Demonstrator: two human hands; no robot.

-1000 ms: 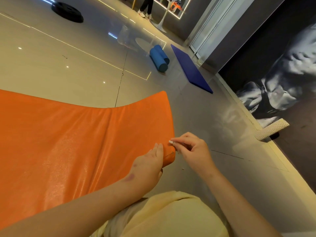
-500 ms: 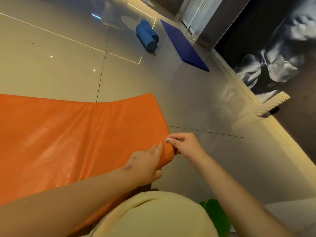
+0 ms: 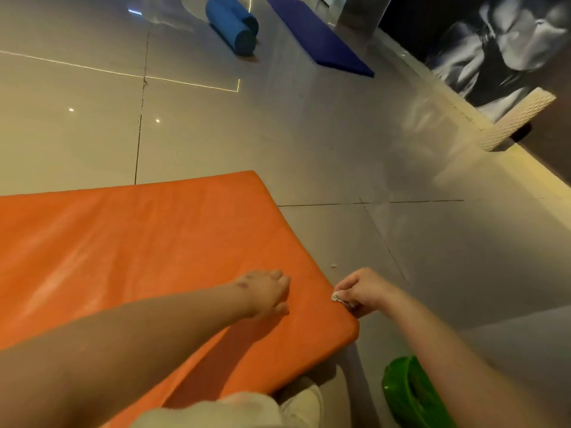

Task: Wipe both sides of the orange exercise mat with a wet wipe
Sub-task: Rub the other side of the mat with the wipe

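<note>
The orange exercise mat (image 3: 148,248) lies flat on the glossy floor and fills the left half of the view. Its right short edge runs from the middle of the view down to a near corner. My left hand (image 3: 265,291) rests palm down on the mat's top, a little in from that edge, fingers relaxed. My right hand (image 3: 364,291) sits at the mat's right edge just above the near corner. It pinches a small crumpled white wet wipe (image 3: 336,297) against the mat's rim.
Blue foam rollers (image 3: 234,26) and a dark blue mat (image 3: 318,38) lie on the floor far ahead. A white textured block (image 3: 519,118) leans by the right wall. A green plastic object (image 3: 414,393) sits under my right forearm, beside my white shoe (image 3: 302,406).
The mat's end, held raised by both hands, now lies flat on the floor. My left hand moved from the corner onto the top surface. My right hand stays at the edge with the wipe.
</note>
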